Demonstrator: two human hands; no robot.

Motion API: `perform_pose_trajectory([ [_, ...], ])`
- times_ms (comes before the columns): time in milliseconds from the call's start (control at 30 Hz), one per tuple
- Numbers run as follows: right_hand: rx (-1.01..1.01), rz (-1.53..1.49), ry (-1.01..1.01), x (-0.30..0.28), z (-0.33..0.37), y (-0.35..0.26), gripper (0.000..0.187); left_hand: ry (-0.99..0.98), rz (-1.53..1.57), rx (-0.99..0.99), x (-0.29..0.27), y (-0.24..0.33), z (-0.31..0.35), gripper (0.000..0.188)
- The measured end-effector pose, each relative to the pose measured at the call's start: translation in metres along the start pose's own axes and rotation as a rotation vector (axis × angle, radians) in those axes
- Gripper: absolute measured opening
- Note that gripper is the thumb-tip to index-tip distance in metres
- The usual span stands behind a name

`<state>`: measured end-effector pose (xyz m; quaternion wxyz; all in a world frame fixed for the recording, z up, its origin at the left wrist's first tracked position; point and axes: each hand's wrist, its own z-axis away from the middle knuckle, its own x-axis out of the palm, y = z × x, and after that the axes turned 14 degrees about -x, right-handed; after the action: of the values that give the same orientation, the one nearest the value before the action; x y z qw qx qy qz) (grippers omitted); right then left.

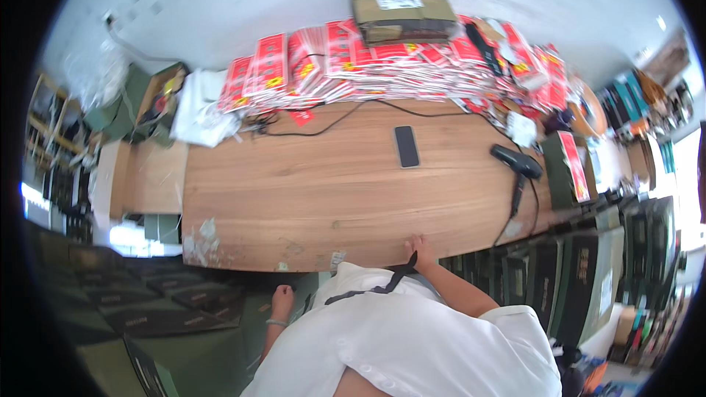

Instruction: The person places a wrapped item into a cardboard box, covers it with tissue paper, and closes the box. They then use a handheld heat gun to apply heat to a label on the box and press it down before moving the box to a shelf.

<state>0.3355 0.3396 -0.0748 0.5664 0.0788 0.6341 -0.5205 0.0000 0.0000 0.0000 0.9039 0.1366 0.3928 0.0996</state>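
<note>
My right hand (421, 250) rests at the near edge of the wooden table (294, 184), its fingers stretched out onto the top. A black strap (390, 284) lies across my white shirt and reaches up to that hand's wrist. Below the table edge, to the left, hangs my left hand (282, 300) with its fingers curled in; whatever it may hold is hidden. Farther in on the table lies a dark phone (407, 147). A black hair dryer (518, 163) sits to the right with its handle toward me.
Piled red-and-white printed packets (397, 73) line the back, with a green-brown carton (403, 15) on top. A black cable (331, 129) runs before them. Dark green boxes (169, 294) stand at lower left, more boxes (570, 279) at right. White bags (200, 106) lie at back left.
</note>
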Motion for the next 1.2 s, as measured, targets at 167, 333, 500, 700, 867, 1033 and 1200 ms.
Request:
perform_pose_trajectory([
  [167, 0.057, 0.014, 0.16, -0.029, 0.04, 0.008, 0.041, -0.118, 0.004, 0.004, 0.012, 0.029, -0.043, 0.029],
  [333, 0.384, -0.152, 0.33, -0.067, 0.081, 0.013, 0.043, -0.135, -0.229, 0.196, 0.041, 0.063, -0.068, 0.036],
  [500, 0.576, -0.173, 0.36, -0.064, 0.11, 0.029, 0.05, -0.167, -0.39, 0.43, 0.065, 0.087, -0.111, 0.037],
  [700, 0.736, -0.216, 0.415, -0.048, 0.126, 0.036, 0.05, -0.204, -0.533, 0.444, 0.081, 0.141, -0.114, 0.036],
  [867, 0.83, -0.305, 0.432, -0.045, 0.143, 0.029, 0.051, -0.247, -0.646, 0.51, 0.106, 0.178, -0.118, 0.036],
  [1033, 0.904, -0.375, 0.432, -0.053, 0.154, 0.012, 0.054, -0.279, -0.717, 0.575, 0.124, 0.211, -0.118, 0.036],
  [1200, 0.954, -0.393, 0.434, -0.046, 0.159, 0.001, 0.055, -0.3, -0.773, 0.634, 0.131, 0.236, -0.119, 0.036],
])
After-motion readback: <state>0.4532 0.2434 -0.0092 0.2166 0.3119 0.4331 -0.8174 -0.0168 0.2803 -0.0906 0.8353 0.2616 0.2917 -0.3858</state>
